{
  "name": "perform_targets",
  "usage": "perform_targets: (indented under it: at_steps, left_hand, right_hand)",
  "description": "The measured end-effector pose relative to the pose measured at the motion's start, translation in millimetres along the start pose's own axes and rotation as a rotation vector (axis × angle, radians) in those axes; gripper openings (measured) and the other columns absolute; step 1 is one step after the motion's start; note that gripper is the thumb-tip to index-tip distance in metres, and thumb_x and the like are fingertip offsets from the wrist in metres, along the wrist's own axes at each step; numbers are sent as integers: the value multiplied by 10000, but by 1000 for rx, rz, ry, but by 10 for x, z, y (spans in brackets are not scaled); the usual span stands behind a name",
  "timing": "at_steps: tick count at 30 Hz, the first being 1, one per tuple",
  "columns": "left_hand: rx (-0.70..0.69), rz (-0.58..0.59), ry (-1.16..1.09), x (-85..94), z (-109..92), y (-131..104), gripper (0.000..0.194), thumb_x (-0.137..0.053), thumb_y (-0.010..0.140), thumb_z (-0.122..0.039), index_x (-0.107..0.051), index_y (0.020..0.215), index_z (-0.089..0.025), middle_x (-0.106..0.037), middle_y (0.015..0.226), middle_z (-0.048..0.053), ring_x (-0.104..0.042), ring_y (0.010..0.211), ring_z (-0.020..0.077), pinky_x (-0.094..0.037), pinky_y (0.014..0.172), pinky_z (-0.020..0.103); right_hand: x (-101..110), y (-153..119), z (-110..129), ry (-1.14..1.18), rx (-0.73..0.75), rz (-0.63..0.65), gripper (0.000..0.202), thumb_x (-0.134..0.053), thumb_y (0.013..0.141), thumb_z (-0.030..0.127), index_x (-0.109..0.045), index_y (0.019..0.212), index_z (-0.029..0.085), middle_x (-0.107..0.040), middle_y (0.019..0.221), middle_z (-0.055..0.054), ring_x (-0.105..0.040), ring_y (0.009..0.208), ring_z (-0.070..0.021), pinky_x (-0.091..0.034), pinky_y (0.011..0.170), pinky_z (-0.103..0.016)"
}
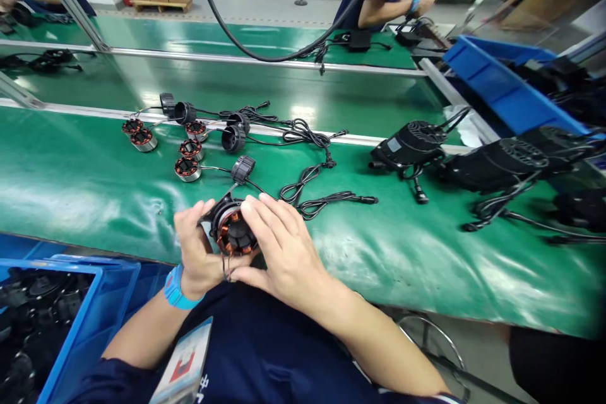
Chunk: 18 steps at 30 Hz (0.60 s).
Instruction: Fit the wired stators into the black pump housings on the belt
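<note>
Between my two hands, near the table's front edge, is a black round housing [218, 216] with a copper-wound stator [233, 233] in its opening, facing up. My left hand [196, 246] is wrapped round the housing's left side and underside. My right hand [284, 246] presses on its right side, fingers stretched together over the rim and thumb below. Thin wires [226, 265] hang from the stator's near side. Just beyond lie loose stators [188, 169] wired to black ring caps [243, 169], with coiled black cables [307, 183] to their right.
Black motor units [411, 144] with cables lie on the green table [379, 246] at the right. A blue bin [511, 76] stands behind them. Another blue bin [89, 303] holds black parts at the lower left. A metal rail [284, 129] crosses behind. Two people are across the tables.
</note>
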<state>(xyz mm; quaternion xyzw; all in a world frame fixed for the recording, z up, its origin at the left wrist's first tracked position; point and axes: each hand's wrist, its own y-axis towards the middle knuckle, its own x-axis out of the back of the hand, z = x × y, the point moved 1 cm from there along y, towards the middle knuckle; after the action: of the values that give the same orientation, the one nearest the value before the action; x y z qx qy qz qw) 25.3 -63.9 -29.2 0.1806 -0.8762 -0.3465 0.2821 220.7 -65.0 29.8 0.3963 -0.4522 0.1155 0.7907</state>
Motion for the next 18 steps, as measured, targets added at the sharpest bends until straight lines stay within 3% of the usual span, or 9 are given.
perform_targets:
  at_steps: [3,7,9,14,18]
  left_hand:
    - [-39,29,31,62,48,77,1073,-823,651,-729,-347,1509,-295,-536,1212,107,-589,1055,286,-568,874,480]
    - [80,158,129,41,144,128,992,-779,734,-699,-386,1510,-222,-516,1188,117,-572,1089,280,-562,905,451]
    - [91,130,82,41,155,138,975,-791,736,-676,-384,1503,-232,-518,1197,112,-576,1095,276,-555,918,449]
    - [1,-25,26,90,115,131,974,-872,654,-611,-392,1434,-280,-502,1202,85,-572,1089,267,-552,912,442]
    - [135,29,74,5,225,38,889,-836,683,-607,-453,1398,-242,-493,1160,81,-570,1082,264,-546,911,433]
  right_hand:
    - [-70,120,32,-51,16,46,865,-558,946,679,-353,1576,122,-496,1547,-175,-388,1483,-331,-318,1221,-563]
    - [-312,221,-65,-17,-53,211,856,-617,909,682,-439,1539,132,-433,1588,-191,-426,1456,-367,-477,1108,-555]
    - [-341,238,-82,-9,-53,199,804,-633,920,641,-480,1512,120,-429,1581,-223,-437,1447,-380,-510,1074,-555]
    - [-202,280,-11,31,57,23,818,-650,890,679,-534,1467,110,-526,1489,-255,-521,1371,-367,-480,1112,-542]
    - [-319,382,-24,37,-1,165,697,-718,857,643,-624,1379,190,-550,1469,-227,-549,1328,-370,-513,1046,-563]
